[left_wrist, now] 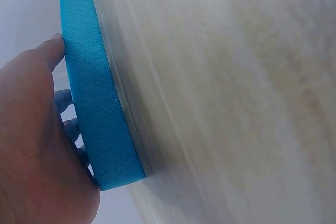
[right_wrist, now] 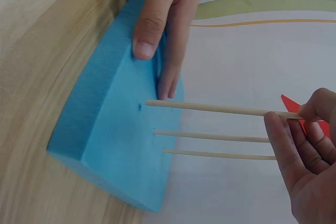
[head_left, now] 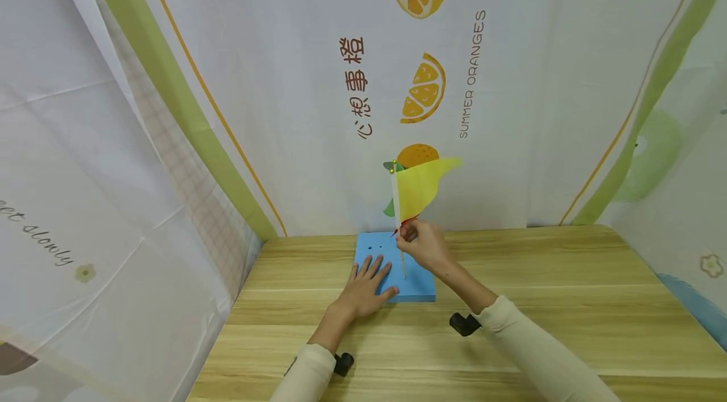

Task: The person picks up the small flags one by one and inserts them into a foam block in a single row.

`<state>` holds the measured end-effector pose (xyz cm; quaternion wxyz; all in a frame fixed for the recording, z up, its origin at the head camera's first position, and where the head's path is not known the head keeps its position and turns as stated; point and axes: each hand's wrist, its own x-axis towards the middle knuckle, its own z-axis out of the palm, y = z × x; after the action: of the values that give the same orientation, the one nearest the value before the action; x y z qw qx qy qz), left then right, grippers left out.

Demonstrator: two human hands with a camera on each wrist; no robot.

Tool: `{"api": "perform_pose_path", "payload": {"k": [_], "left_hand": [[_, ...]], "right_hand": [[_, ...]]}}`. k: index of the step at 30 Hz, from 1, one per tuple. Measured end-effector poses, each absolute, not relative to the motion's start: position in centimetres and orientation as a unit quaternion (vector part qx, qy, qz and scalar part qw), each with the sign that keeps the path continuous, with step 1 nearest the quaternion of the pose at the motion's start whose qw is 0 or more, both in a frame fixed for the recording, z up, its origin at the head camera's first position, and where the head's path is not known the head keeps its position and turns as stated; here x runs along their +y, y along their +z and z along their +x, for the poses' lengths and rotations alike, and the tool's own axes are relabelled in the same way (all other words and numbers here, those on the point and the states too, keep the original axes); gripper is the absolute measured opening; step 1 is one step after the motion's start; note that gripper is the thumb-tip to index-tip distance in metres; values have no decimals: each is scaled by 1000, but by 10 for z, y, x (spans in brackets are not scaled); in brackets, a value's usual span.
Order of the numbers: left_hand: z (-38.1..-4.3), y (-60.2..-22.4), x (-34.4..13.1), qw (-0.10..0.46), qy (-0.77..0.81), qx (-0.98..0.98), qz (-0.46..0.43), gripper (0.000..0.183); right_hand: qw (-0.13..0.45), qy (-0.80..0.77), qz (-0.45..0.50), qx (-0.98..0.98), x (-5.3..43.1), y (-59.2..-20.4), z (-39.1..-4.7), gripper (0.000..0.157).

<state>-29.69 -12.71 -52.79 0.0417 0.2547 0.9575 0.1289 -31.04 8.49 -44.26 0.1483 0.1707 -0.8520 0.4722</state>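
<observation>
My left hand [head_left: 363,291] lies spread on a blue foam block [head_left: 417,291], pressing its top near the left edge; its thumb shows in the right wrist view. My right hand [head_left: 426,247] pinches a thin wooden flag stick [right_wrist: 210,108] between thumb and fingers. The stick's lower end is close over a small dark hole [right_wrist: 140,107] in the block. Two more sticks [right_wrist: 220,137] stand in the block beside it. A yellow pennant [head_left: 420,187] spreads above my right hand, and part of a red flag [right_wrist: 290,106] shows by the fingers. I cannot tell which flag the held stick carries.
The block rests on a wood-grain table [head_left: 522,339], near its back edge. Behind hangs a white curtain [head_left: 284,74] printed with oranges, close to the block. More holes [head_left: 370,248] dot the block's far left part. Black wrist mounts [head_left: 464,324] sit under both forearms.
</observation>
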Motion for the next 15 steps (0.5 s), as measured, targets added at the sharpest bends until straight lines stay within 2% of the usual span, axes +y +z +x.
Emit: {"api": "perform_pose_path", "payload": {"k": [7, 15], "left_hand": [[-296, -529, -127, 44, 138, 957, 253, 74], [-296, -530, -126, 38, 138, 958, 249, 74]], "right_hand": [[158, 469, 175, -851, 85, -453, -316, 8], [142, 487, 188, -841, 87, -468, -317, 10]]}}
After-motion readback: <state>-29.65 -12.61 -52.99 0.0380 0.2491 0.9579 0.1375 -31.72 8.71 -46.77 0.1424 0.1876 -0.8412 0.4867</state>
